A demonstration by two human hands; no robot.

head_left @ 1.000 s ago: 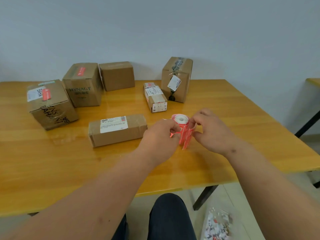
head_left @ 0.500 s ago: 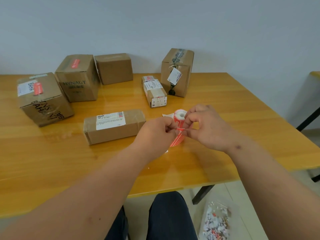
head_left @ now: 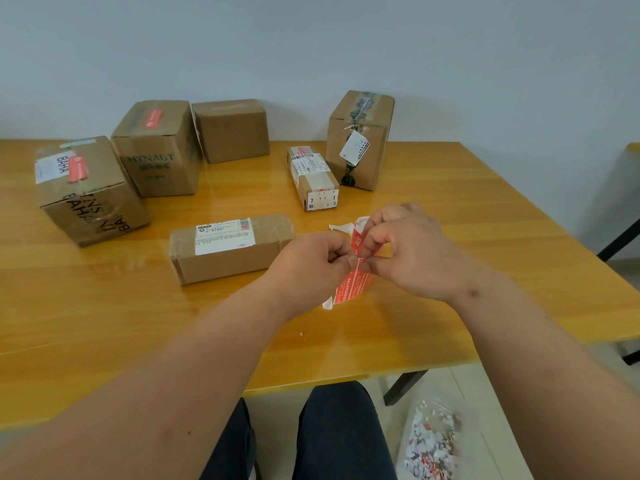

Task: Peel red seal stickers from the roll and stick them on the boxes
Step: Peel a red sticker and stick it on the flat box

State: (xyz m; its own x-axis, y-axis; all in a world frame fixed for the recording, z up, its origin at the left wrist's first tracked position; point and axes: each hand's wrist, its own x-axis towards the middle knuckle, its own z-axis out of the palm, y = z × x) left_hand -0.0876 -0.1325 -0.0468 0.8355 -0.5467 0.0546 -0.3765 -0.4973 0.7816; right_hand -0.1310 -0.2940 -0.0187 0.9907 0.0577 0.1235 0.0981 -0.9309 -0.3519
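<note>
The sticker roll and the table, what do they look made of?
Sticker roll: seemingly glossy red printed paper labels on a white backing strip, which curls free at its ends. Table: wood or wood-look laminate, judging by grain lines, with a glossy coat that reflects the boxes.

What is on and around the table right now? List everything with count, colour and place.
Boxes: six, brown cardboard, spread over the table's far half; two at left carry red seals.
Sticker roll: one, red with white backing, held above the table's middle.
Sticker strip: one, red, hanging from the roll.
Table: one, yellow wood, against a pale wall.
Bag: one, clear, holding paper scraps, on the floor at right.
Left hand: pinches the strip.
Right hand: grip pinches the strip by the roll.
Legs: two, dark trousers, under the near edge.
</note>
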